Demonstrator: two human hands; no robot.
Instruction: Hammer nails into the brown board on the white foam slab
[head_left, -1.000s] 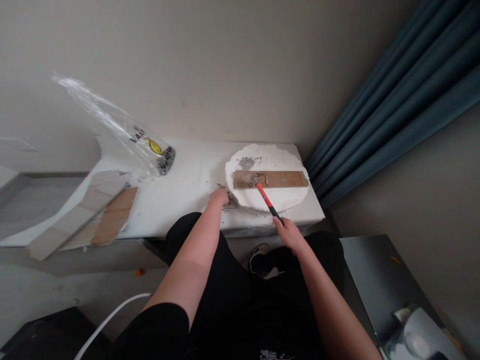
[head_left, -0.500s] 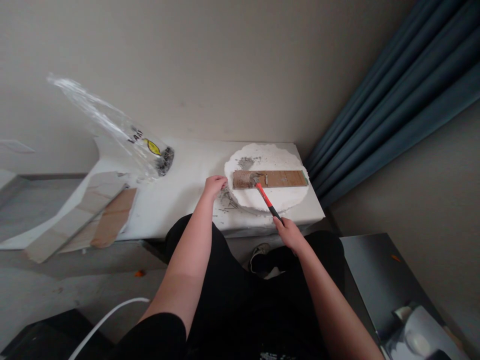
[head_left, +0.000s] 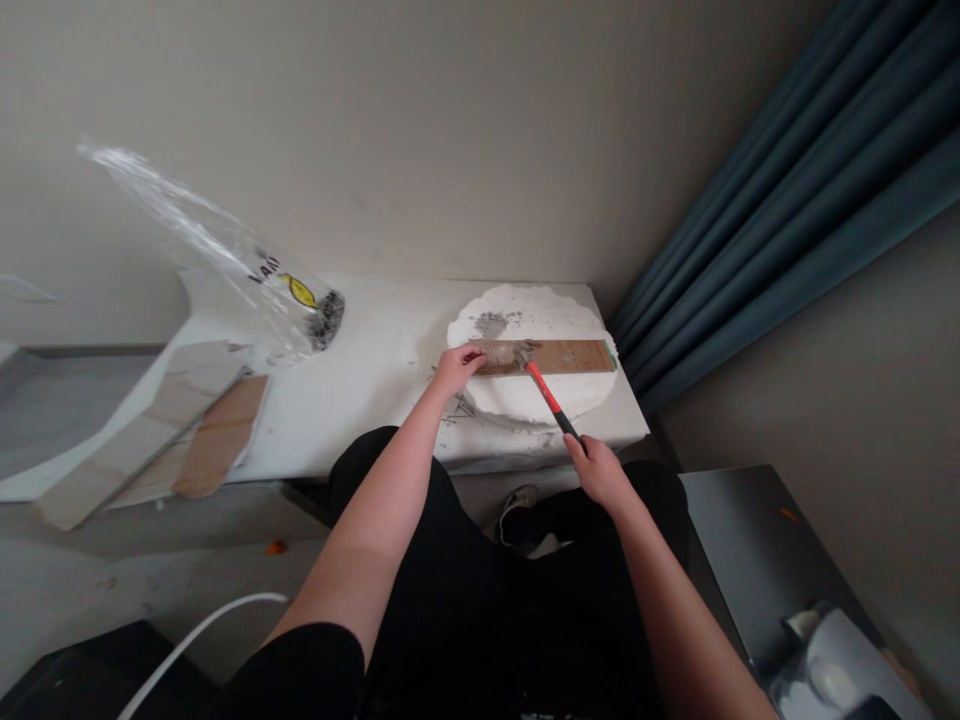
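My right hand (head_left: 598,470) is wrapped round the black end of a hammer (head_left: 546,392) with a red and black handle. The hammer's metal head rests over a narrow brown wooden board (head_left: 577,355), whose left part is dense with nails. At the board's left end is my left hand (head_left: 459,368), its fingers pinched together; whatever may be between them is too small to make out. Under the board lies a round white slab (head_left: 536,400) with a rough edge. Loose nails (head_left: 463,405) are scattered by the slab's left edge, partly behind my left wrist.
A clear plastic bag (head_left: 289,285) with dark small contents stands on the white-covered table (head_left: 375,400). Further left lie cardboard pieces (head_left: 221,430). A blue curtain (head_left: 780,200) hangs at the right, above a dark cabinet (head_left: 765,540). Grey bits (head_left: 491,323) lie on the slab.
My left hand has moved right, from beside the slab onto the board's left end. My right hand and the hammer have shifted slightly right along the board.
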